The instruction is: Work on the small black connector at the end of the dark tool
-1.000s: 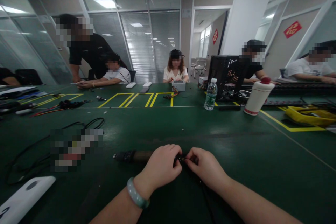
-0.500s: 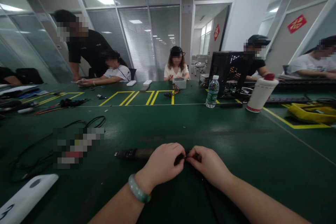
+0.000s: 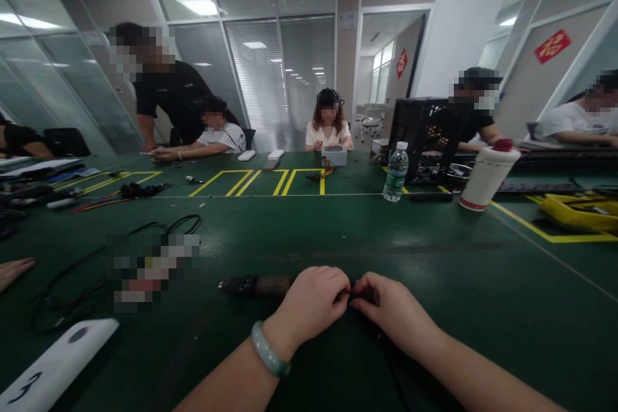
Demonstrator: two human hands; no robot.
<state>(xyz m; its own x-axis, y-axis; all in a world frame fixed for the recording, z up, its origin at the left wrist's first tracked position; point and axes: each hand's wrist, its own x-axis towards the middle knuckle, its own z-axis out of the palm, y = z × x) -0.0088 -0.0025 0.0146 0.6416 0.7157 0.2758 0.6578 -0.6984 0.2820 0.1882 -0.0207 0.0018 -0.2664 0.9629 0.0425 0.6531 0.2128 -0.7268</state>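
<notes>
A dark cylindrical electric screwdriver (image 3: 255, 286) lies on the green table, its metal tip pointing left. My left hand (image 3: 316, 299), with a pale green bangle on the wrist, is closed over its rear end. Close against it, my right hand (image 3: 386, 302) is closed in a pinch at the tool's tail. What sits between the fingertips is mostly hidden. From under the right hand a black cable (image 3: 393, 360) runs toward the table's near edge.
Left of the tool lie a blurred-out object (image 3: 154, 270), a looped black cable (image 3: 186, 225) and a white case marked 3 (image 3: 62, 360). Another person's hand (image 3: 14, 273) rests at the left edge. Beyond stand a water bottle (image 3: 396, 174) and a white tumbler (image 3: 487, 177).
The view has shifted slightly, so most things appear a little further right. Another person's hand has come in at the left edge. My hands remain together at the screwdriver's rear end.
</notes>
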